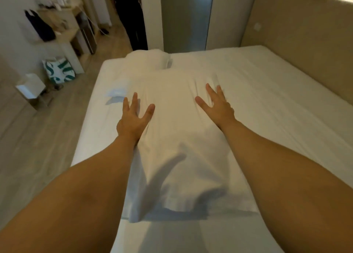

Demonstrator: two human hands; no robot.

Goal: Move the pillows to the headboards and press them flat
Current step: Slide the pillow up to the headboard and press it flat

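A long white pillow (175, 138) lies lengthwise on the white bed (267, 92), near its left side. My left hand (133, 119) rests flat on the pillow's left edge with fingers spread. My right hand (217, 103) lies flat on the pillow's far right part, fingers apart, and the fabric creases around it. A second white pillow (149, 59) sits bunched at the bed's far left corner, touching the first. The beige padded headboard (298, 32) runs along the right side of the bed, well away from both pillows.
Wooden floor (47, 138) lies to the left of the bed. A small white lamp (32, 87) and a green-and-white bag (60, 69) stand on the floor at left. A desk with clutter (63, 25) is behind them. A dark doorway (131, 17) opens beyond the bed.
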